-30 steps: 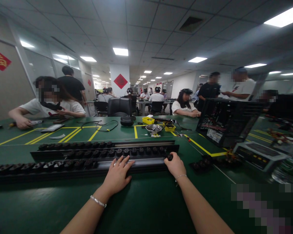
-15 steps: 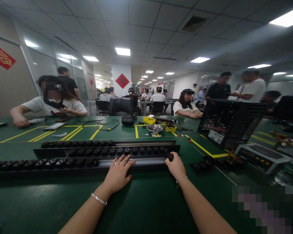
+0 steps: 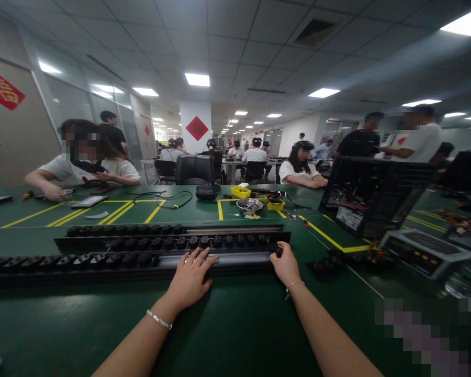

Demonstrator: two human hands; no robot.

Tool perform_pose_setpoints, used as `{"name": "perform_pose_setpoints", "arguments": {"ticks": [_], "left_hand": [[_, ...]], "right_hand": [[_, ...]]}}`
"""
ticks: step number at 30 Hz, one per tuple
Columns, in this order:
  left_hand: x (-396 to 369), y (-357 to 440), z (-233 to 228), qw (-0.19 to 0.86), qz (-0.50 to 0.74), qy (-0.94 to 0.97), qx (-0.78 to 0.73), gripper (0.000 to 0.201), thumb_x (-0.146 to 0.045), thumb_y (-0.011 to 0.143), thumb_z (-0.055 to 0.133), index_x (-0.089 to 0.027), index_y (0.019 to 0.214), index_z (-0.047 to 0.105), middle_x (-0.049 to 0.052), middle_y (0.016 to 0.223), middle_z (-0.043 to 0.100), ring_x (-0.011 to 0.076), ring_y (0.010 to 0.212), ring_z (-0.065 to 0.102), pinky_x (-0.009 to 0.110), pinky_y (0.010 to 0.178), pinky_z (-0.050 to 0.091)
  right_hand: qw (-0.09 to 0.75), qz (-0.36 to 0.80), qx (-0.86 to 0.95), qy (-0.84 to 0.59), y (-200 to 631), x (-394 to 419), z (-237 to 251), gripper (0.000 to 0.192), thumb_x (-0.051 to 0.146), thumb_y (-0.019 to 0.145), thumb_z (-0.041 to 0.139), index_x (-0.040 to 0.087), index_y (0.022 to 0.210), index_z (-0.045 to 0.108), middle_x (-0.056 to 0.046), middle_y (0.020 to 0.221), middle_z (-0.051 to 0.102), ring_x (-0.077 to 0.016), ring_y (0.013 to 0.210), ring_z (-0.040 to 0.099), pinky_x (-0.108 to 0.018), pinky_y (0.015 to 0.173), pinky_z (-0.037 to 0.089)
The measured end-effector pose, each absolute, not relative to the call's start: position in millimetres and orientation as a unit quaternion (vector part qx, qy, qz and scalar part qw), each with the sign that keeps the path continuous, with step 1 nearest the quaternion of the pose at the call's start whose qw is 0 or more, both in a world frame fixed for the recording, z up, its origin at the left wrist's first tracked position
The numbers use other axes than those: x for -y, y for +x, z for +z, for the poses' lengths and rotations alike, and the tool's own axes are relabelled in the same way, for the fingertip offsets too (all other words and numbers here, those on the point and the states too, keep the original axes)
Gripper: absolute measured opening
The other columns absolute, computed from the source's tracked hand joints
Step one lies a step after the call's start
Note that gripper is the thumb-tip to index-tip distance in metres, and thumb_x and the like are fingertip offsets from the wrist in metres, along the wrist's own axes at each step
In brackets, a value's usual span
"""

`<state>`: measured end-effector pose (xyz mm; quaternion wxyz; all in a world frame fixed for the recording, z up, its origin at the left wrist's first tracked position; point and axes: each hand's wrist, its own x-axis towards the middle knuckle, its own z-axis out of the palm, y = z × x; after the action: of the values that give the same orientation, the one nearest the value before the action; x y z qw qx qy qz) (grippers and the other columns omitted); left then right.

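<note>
Two hands at a long black rail point(image 3: 220, 260), centre of frame, on a green surface point(image 3: 235, 324).

Left hand point(image 3: 189, 280) rests spread flat on the rail; right hand point(image 3: 286, 266), at its right end, pinches a small black knob point(image 3: 278, 251) in its fingers point(image 3: 277, 260).

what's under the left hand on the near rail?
The left hand lies flat on the near rail, on its bare metal stretch. Black knobs fill the rail further left. Whether a knob sits under the palm is hidden.

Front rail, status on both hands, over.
Left hand flat on the front rail, fingers spread. Right hand pinching a black roller at the rail's right end. Loose rollers lie right.
</note>
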<state>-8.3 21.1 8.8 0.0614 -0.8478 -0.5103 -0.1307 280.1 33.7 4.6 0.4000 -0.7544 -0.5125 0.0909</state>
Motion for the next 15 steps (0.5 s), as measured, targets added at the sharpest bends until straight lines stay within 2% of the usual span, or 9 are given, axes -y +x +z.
{"name": "perform_pose_setpoints", "arguments": {"ticks": [6, 15], "left_hand": [[-21, -8, 10, 0.055, -0.129, -0.847, 0.513, 0.062, -0.029, 0.071, 0.054, -0.038, 0.130, 0.036, -0.001, 0.145, 0.032, 0.0262, 0.133, 0.024, 0.049, 0.107, 0.018], [-21, -8, 8, 0.054, -0.136, -0.845, 0.514, 0.063, -0.028, 0.071, 0.054, -0.039, 0.130, 0.035, -0.002, 0.145, 0.032, 0.0258, 0.134, 0.023, 0.050, 0.107, 0.018]], "right_hand": [[0.456, 0.091, 0.509, -0.724, 288, -36, -3, 0.041, 0.022, 0.070, 0.047, 0.017, 0.111, 0.048, -0.008, 0.103, 0.061, -0.0179, 0.093, 0.059, -0.028, 0.083, 0.043], [0.423, 0.083, 0.480, -0.764, 309, -31, 1, 0.039, 0.030, 0.070, 0.047, 0.019, 0.106, 0.055, -0.007, 0.098, 0.063, -0.0202, 0.086, 0.060, -0.029, 0.073, 0.045]]}}
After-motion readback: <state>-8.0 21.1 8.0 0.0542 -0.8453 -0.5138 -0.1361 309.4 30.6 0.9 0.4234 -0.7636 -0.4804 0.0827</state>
